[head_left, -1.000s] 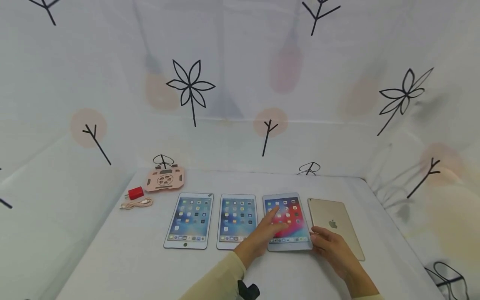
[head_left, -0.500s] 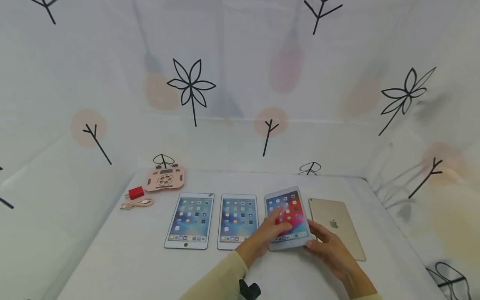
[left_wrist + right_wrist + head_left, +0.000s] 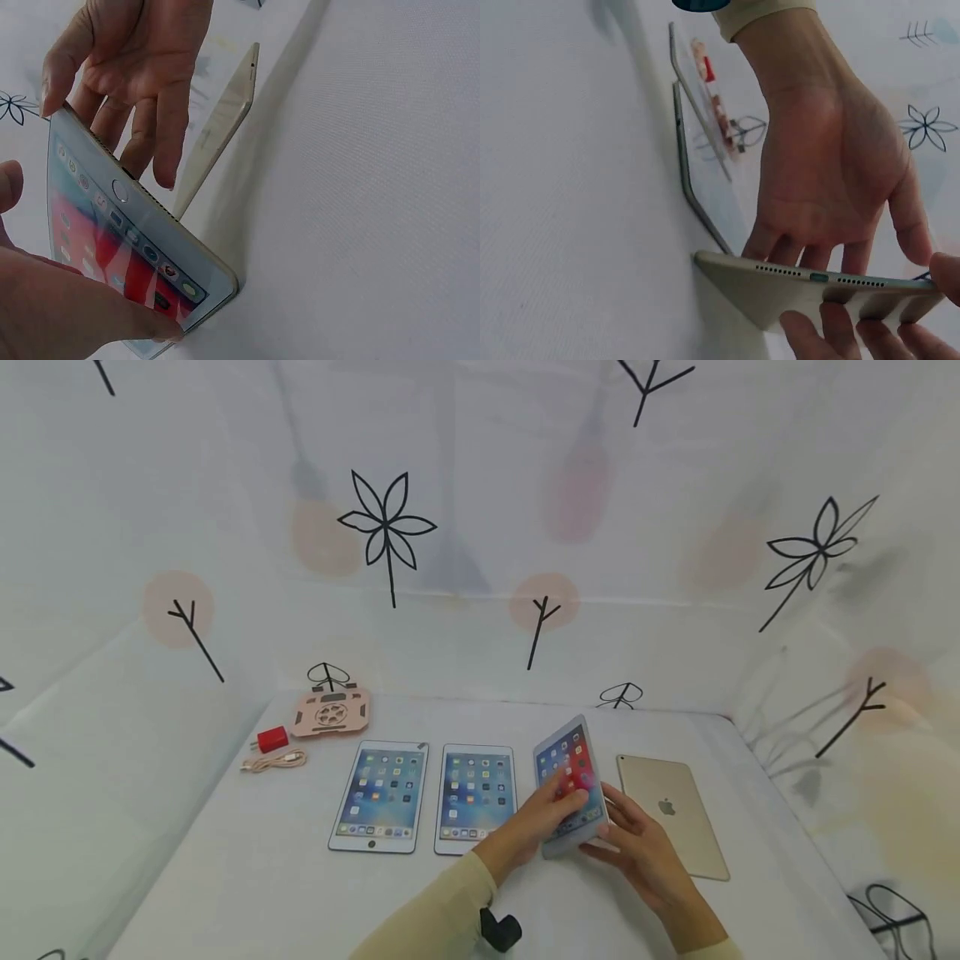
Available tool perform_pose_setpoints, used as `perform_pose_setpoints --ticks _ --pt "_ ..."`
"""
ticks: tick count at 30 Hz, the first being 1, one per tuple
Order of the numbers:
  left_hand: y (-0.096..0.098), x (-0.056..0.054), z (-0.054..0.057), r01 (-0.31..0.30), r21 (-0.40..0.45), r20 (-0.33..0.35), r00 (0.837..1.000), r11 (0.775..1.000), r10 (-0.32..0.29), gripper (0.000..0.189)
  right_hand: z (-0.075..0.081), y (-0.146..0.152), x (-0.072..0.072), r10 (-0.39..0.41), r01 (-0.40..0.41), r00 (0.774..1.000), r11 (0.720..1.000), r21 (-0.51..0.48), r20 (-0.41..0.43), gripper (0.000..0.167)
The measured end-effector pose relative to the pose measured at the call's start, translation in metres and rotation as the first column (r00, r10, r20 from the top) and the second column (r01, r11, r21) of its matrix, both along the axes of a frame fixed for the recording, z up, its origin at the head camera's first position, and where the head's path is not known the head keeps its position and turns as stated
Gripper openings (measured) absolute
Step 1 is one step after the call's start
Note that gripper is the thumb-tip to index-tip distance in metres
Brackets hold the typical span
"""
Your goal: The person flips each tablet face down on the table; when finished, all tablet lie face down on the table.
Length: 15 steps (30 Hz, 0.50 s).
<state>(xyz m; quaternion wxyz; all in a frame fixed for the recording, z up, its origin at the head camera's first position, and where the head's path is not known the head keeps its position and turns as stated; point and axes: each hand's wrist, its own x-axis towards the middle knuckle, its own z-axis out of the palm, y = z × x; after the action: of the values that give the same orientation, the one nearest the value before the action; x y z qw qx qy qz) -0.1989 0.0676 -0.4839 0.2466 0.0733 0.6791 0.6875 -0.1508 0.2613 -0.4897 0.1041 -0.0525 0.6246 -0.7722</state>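
A tablet point(image 3: 577, 752) with a red-and-blue home screen is tilted up off the table, its right side raised. My right hand point(image 3: 648, 852) grips its lower right edge; in the left wrist view the right thumb lies on the front rim, the other fingers behind. My left hand point(image 3: 528, 822) reaches over the screen, its fingers and thumb extended and touching the glass; the left fingertips are partly hidden. In the right wrist view the speaker holes and charging port show on the tablet's bottom edge point(image 3: 817, 277).
Two white tablets, one at far left point(image 3: 380, 793) and one in the middle point(image 3: 477, 789), lie screen up. A gold tablet point(image 3: 671, 802) lies face down at right. At the back left are a pink stand point(image 3: 330, 714), a red charger plug point(image 3: 272, 740) and a coiled cable point(image 3: 273, 762).
The red-screened tablet has gone from lying nearly flat to tilted up, its right side rising and turning leftward. My right hand has moved left with it. The left hand stays over the screen.
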Motion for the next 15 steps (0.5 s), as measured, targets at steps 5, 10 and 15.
perform_pose_setpoints --ticks 5,10,15 --pt "0.002 -0.001 0.002 -0.001 0.001 -0.003 1.0 1.0 0.001 0.081 0.01 -0.014 0.003 -0.097 0.096 0.995 0.993 0.068 0.005 0.065" --pt "0.004 -0.002 0.003 0.028 0.082 -0.029 0.999 0.996 -0.025 0.076 0.018 -0.027 0.009 -0.166 0.179 0.983 0.959 0.22 -0.073 0.061" --pt "0.006 -0.002 0.003 0.04 0.143 -0.042 0.999 0.989 -0.034 0.077 0.025 -0.036 0.013 -0.197 0.247 0.965 0.904 0.349 -0.172 0.057"
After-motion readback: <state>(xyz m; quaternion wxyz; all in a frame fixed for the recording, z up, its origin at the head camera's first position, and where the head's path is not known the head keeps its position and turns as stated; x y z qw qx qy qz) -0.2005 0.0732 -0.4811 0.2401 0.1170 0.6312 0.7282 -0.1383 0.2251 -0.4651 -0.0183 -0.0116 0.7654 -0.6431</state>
